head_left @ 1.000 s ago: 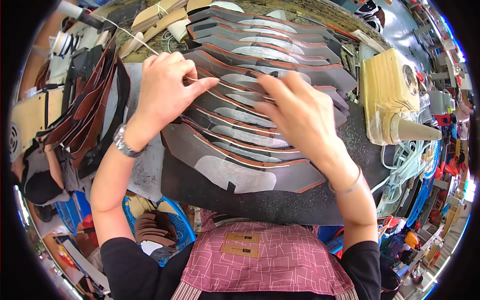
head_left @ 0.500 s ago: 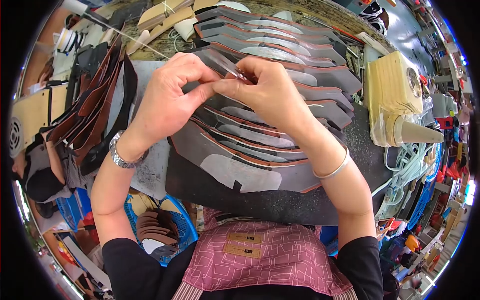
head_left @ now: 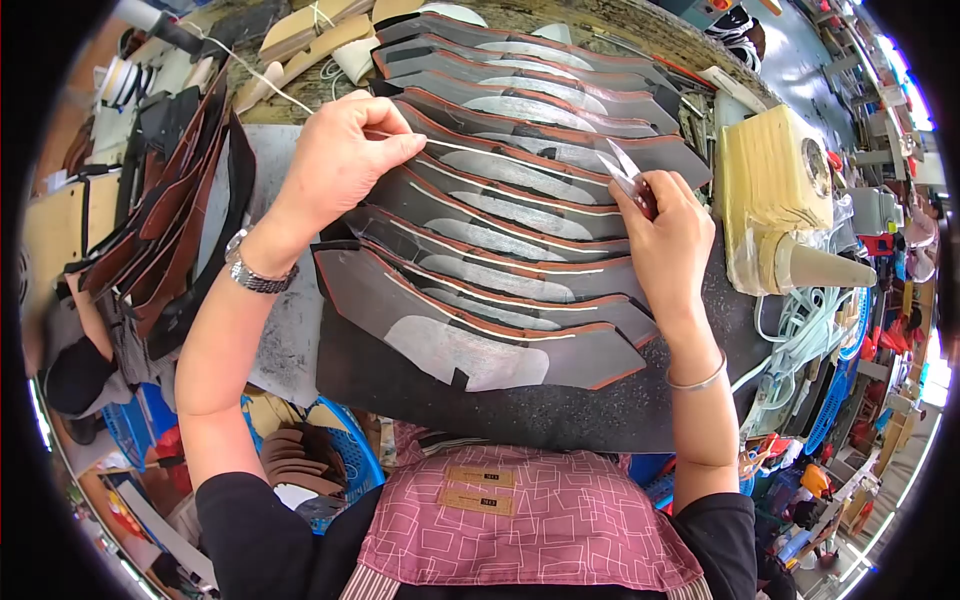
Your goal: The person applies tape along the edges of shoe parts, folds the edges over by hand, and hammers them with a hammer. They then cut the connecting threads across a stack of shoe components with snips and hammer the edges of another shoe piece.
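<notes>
My left hand (head_left: 345,150) is closed in a pinch over the left end of one of the overlapping grey panels (head_left: 600,352), which have reddish-brown edges and pale patches. A thin white cord (head_left: 292,98) runs into it from the upper left, and a white strip (head_left: 500,163) lies along the panel edge from its fingertips to the right. My right hand (head_left: 670,225) grips small scissors (head_left: 624,160) above the panels' right side. Their blades are parted and point up and left; the handles are mostly hidden in my fingers.
The panels lie in a row on a dark board (head_left: 400,385). Brown leather pieces (head_left: 165,240) stand at left, near another person (head_left: 85,370). A tape-wrapped yellowish block (head_left: 765,180) and coiled pale tubing (head_left: 790,340) are at right. Below left is a blue basket (head_left: 362,450).
My hands were together over the upper panels and have separated. The right hand has moved right and down with the scissors; the left remains at the panels' left side, pinching.
</notes>
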A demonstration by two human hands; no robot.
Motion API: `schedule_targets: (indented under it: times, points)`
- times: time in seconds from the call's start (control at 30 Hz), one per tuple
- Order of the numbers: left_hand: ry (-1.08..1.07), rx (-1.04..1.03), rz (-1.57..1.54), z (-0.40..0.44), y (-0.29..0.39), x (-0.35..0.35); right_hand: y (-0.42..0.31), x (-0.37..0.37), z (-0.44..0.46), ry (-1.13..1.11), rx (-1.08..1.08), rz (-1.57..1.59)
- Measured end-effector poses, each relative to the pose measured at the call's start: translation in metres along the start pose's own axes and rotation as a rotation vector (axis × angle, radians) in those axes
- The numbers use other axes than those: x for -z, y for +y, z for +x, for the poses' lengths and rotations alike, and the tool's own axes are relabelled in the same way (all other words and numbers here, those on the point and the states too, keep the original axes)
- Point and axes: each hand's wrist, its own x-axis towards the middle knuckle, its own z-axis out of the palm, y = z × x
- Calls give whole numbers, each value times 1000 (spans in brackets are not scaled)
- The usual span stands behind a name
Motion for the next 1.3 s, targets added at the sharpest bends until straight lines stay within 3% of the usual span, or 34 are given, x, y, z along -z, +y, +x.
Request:
schedule_targets:
  times: [0.2,0.33,0.47,0.7,0.8,0.87,0.93,1.1,1.17,1.23,1.3]
  points:
    - [128,-45,254,7,7,-13,15,4,2,103,44,-260]
    - [218,-237,625,10,11,-15,-29,8,12,-19,253,28]
    - [86,-48,473,5,17,6,-50,-23,31,-36,536,42]
    - [117,-134,410,2,7,13,-76,-62,57,2,675,-38]
    - [133,-147,393,-2,8,15,-78,-52,50,-23,476,199]
    - [44,-213,170,-4,20,17,-84,-45,50,-80,284,392]
    - [38,-214,94,-7,34,13,-85,-40,57,-439,18,691]
    - [24,-159,50,-8,29,21,-42,-6,33,-195,-77,863]
    - [9,-47,-10,-8,29,20,-23,8,30,-204,-194,811]
    - [-114,15,-207,-7,40,10,-30,6,28,-213,-121,789]
    - [-102,-127,-192,-4,44,-4,-53,1,30,-269,-117,905]
